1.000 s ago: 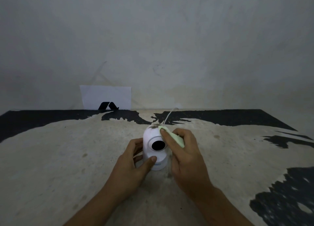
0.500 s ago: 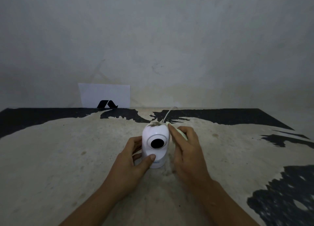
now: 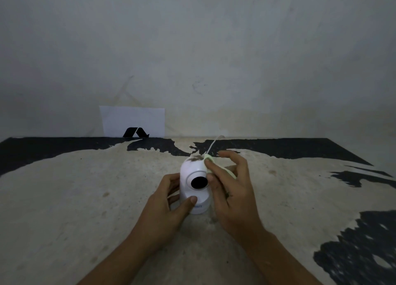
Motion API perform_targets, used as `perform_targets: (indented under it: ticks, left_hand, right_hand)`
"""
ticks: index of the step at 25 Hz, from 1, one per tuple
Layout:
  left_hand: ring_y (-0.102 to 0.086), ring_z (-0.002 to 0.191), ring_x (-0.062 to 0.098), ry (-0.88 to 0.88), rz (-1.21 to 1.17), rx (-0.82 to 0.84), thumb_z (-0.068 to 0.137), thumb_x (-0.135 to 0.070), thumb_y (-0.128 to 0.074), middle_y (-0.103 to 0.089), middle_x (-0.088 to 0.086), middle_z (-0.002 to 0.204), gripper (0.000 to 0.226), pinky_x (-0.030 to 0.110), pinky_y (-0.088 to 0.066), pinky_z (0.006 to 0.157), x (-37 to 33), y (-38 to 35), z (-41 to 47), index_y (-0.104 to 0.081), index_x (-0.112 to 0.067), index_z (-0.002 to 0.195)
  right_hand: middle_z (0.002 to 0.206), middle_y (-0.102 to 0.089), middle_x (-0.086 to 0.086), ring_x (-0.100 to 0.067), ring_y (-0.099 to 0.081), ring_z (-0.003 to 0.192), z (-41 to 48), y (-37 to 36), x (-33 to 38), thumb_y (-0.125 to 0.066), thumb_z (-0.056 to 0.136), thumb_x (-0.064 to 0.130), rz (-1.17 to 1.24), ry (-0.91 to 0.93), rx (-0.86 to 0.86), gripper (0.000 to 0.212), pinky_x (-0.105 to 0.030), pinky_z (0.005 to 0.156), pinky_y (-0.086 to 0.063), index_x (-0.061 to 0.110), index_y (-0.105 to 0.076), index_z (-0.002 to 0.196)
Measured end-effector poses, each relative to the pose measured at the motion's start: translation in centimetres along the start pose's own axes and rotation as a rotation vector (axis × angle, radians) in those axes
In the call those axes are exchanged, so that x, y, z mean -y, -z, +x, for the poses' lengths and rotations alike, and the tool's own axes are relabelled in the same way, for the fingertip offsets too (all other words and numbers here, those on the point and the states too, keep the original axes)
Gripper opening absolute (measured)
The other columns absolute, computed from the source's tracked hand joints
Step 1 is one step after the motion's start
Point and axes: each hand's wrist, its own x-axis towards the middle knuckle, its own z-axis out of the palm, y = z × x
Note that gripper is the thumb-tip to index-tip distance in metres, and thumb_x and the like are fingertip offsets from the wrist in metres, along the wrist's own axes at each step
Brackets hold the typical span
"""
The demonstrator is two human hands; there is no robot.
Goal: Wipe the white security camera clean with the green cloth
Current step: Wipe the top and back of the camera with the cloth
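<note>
The white security camera [image 3: 194, 190] stands upright at the table's middle, its round black lens facing me and dark dirt smudges on its top. My left hand [image 3: 169, 209] grips its base from the left, thumb across the front. My right hand [image 3: 231, 190] holds the pale green cloth [image 3: 209, 159] against the camera's upper right side. Only a strip of cloth shows between the fingers; the remainder is hidden under the hand. A thin white cable [image 3: 213, 144] runs from behind the camera toward the wall.
The table [image 3: 85, 199] is worn beige with black patches along the back and at the right. A white card [image 3: 132, 122] with a black logo leans against the grey wall at the back left.
My right hand with the cloth slid from the camera's upper front to its right side, then back up near the top right. The left hand kept its grip on the base.
</note>
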Motion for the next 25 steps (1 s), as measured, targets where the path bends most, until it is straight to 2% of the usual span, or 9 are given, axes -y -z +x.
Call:
perform_targets:
  ticks: [3,6,10,12,16,18,21,23,25]
  left_hand:
    - [-0.051,0.100,-0.019,0.004,-0.009,-0.001,0.077,-0.042,-0.069,-0.051,-0.036,0.111,0.047,0.001,-0.042,0.071,0.0,0.0,0.0,-0.039,-0.052,0.112]
    - [-0.052,0.103,-0.016,-0.001,-0.012,-0.008,0.076,-0.042,-0.070,-0.051,-0.034,0.114,0.050,0.002,-0.042,0.074,0.1,0.0,0.0,-0.041,-0.047,0.117]
    - [-0.052,0.097,-0.018,0.005,0.000,-0.008,0.076,-0.044,-0.069,-0.049,-0.037,0.110,0.052,0.001,-0.042,0.069,0.1,-0.1,0.1,-0.040,-0.045,0.119]
    - [-0.051,0.098,-0.017,0.009,-0.003,-0.006,0.076,-0.044,-0.069,-0.049,-0.037,0.110,0.051,0.001,-0.041,0.069,0.1,-0.1,0.1,-0.040,-0.046,0.118]
    - [-0.051,0.102,-0.018,0.002,-0.009,-0.003,0.078,-0.042,-0.069,-0.051,-0.035,0.112,0.048,0.000,-0.042,0.072,0.2,0.0,0.1,-0.039,-0.051,0.114]
    - [-0.051,0.102,-0.019,0.001,-0.013,0.000,0.077,-0.042,-0.069,-0.051,-0.034,0.113,0.049,-0.001,-0.041,0.072,0.2,0.0,0.1,-0.040,-0.050,0.116]
    - [-0.052,0.100,-0.016,0.014,-0.011,0.002,0.075,-0.046,-0.068,-0.050,-0.035,0.113,0.054,0.002,-0.041,0.073,0.1,0.0,0.1,-0.040,-0.044,0.122]
    - [-0.053,0.101,-0.015,0.003,-0.005,0.001,0.076,-0.045,-0.068,-0.051,-0.033,0.114,0.054,0.003,-0.042,0.074,0.2,0.0,0.1,-0.041,-0.042,0.123]
    - [-0.051,0.102,-0.019,-0.007,-0.007,-0.005,0.078,-0.042,-0.068,-0.051,-0.033,0.115,0.052,0.000,-0.042,0.074,0.3,0.0,0.0,-0.041,-0.042,0.123]
  right_hand:
    - [0.126,-0.053,-0.006,-0.013,-0.051,0.118,0.0,-0.3,-0.2,-0.042,0.096,0.020,0.015,-0.047,0.014,0.036,-0.034,0.095,-0.048,0.006,-0.055,0.127]
    - [0.125,-0.052,-0.006,-0.011,-0.050,0.117,-0.3,-0.1,-0.4,-0.041,0.096,0.022,0.008,-0.080,0.030,0.038,-0.031,0.094,-0.048,0.008,-0.052,0.130]
    - [0.128,-0.055,-0.014,-0.022,-0.048,0.119,-0.6,0.1,-0.1,-0.048,0.090,0.007,-0.142,0.135,0.082,0.040,-0.021,0.104,-0.036,0.004,-0.053,0.129]
    - [0.129,-0.058,-0.012,-0.022,-0.048,0.115,-0.5,0.1,-0.4,-0.046,0.089,0.009,-0.211,0.145,0.085,0.040,-0.016,0.103,-0.033,0.006,-0.054,0.129]
    - [0.126,-0.061,-0.010,-0.021,-0.049,0.111,-0.1,-0.1,-0.7,-0.036,0.090,0.019,-0.212,-0.002,0.000,0.043,-0.024,0.097,-0.040,0.007,-0.054,0.128]
    - [0.124,-0.062,-0.011,-0.023,-0.050,0.110,-0.1,0.0,-0.3,-0.037,0.092,0.019,-0.212,0.055,0.000,0.042,-0.026,0.095,-0.043,0.004,-0.055,0.126]
    - [0.126,-0.061,-0.011,-0.022,-0.048,0.110,-0.1,-0.1,0.2,-0.037,0.096,0.019,-0.211,0.177,0.061,0.038,-0.022,0.095,-0.041,0.005,-0.056,0.125]
    - [0.127,-0.060,-0.008,-0.019,-0.047,0.111,0.0,-0.3,-0.4,-0.038,0.091,0.016,-0.187,0.097,0.045,0.040,-0.021,0.096,-0.040,0.008,-0.055,0.127]
    - [0.125,-0.062,-0.005,-0.016,-0.047,0.111,-0.1,-0.5,-1.4,-0.035,0.087,0.017,-0.157,-0.048,0.015,0.045,-0.027,0.096,-0.044,0.012,-0.054,0.128]
